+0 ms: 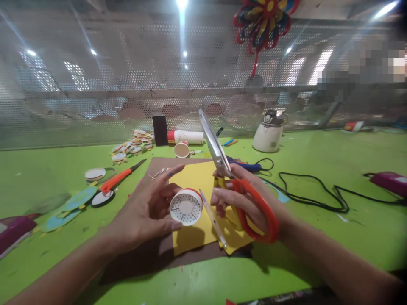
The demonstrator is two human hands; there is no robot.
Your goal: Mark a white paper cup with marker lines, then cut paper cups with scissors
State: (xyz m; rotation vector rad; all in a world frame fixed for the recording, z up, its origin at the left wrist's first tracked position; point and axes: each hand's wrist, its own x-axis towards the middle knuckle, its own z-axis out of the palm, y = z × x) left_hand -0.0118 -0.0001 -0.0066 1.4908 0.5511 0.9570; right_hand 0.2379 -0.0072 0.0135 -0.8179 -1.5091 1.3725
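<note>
Holding 1 cup base (186, 206) in L hand (152, 203), pinched thumb-to-fingers, + 1 pr red-hdl scissors (222, 164) in R hand (262, 186), gripped by handle, above 1 yellow sheet (190, 176), w/ 1 white pen (215, 221) btwn hands, 1 phone (160, 131) + 1 white jug (267, 137) at back.

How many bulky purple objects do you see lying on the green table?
2: one purple object at the far left of the picture, the other purple object at the far right. The frame edge cuts both off, and more may be hidden.
</note>
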